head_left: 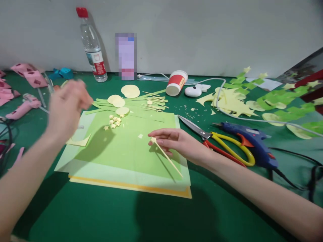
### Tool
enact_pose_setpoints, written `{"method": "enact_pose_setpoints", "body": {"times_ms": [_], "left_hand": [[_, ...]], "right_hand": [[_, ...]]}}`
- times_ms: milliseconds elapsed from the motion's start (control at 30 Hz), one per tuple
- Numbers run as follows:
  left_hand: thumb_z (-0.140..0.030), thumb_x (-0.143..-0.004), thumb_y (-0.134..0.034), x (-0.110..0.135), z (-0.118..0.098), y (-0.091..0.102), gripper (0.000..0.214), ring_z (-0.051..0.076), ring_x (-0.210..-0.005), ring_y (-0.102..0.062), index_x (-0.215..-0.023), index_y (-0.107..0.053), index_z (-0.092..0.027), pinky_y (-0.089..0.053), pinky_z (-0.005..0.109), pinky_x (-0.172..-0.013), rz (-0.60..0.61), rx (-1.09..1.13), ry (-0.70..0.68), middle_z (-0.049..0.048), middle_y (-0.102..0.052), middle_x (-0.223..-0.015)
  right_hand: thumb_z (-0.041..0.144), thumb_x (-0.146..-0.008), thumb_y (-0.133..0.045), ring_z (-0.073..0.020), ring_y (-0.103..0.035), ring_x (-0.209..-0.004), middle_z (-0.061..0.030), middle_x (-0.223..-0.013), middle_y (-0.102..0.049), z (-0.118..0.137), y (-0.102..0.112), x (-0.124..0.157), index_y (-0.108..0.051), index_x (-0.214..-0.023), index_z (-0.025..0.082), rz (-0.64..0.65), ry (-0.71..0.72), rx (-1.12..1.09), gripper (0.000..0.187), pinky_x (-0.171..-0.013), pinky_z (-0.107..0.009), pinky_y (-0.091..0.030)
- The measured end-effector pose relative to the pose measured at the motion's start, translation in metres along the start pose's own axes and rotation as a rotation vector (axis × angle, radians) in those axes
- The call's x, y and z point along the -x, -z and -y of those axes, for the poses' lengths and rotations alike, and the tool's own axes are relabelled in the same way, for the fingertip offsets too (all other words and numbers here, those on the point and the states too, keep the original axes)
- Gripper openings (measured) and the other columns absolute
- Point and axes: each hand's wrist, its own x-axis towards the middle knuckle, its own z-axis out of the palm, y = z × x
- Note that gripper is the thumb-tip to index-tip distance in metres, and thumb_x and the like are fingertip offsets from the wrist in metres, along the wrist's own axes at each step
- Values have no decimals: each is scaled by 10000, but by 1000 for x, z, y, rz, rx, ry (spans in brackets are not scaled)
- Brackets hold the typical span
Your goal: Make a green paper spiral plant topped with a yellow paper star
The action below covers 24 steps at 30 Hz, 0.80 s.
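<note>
My right hand (176,141) rests on a stack of green and yellow paper sheets (121,148), its fingers pinched on one end of a thin pale yellow paper strip (168,158) that trails toward me. My left hand (67,107) is raised above the left side of the sheets and is smeared by motion, so its fingers cannot be read. Several tiny folded yellow paper stars (114,121) lie on the green sheet between the hands. Yellow paper discs (130,90) and several thin strips (153,101) lie behind the sheets.
Red and yellow scissors (222,144) and a blue glue gun (249,141) lie to the right on the green table (101,215). A water bottle (92,47), a tipped paper cup (176,82), green and yellow paper cut-outs (234,97) and a pink glue gun (22,107) stand around.
</note>
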Motion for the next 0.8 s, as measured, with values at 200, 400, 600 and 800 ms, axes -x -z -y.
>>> {"method": "enact_pose_setpoints", "body": {"times_ms": [200,400,600,800], "left_hand": [[-259,-789,-622,58,-32,-48,182,115,-695,-528,-950,-580,-186,-432,275,-657,459,-112,56,-23,-540,-722],[-289,-785,-622,68,-44,-53,292,154,-793,-529,-1056,-610,-183,-435,272,-691,593,-139,-30,27,-567,-824],[-241,-778,-626,74,-40,-54,194,154,-785,-530,-959,-652,-177,-433,283,-707,521,-109,-63,29,-572,-790],[-232,-777,-625,76,-40,-51,127,147,-784,-532,-883,-655,-169,-430,282,-718,511,-109,-64,26,-576,-780]], "right_hand": [[272,-818,-575,-25,-450,-549,-46,-912,-628,6,-6,-7,-516,-1147,147,170,0,116,356,-481,-179,-358],[232,-809,-570,-32,-440,-571,-6,-863,-593,7,-19,-17,-479,-1199,169,290,-2,201,405,-514,-187,-349],[262,-798,-584,-38,-414,-577,-18,-909,-601,5,-26,-22,-473,-1205,190,352,-7,231,428,-502,-195,-313],[245,-784,-598,-36,-428,-571,-9,-868,-607,3,-30,-25,-490,-1195,179,342,-10,212,430,-521,-189,-342]]}}
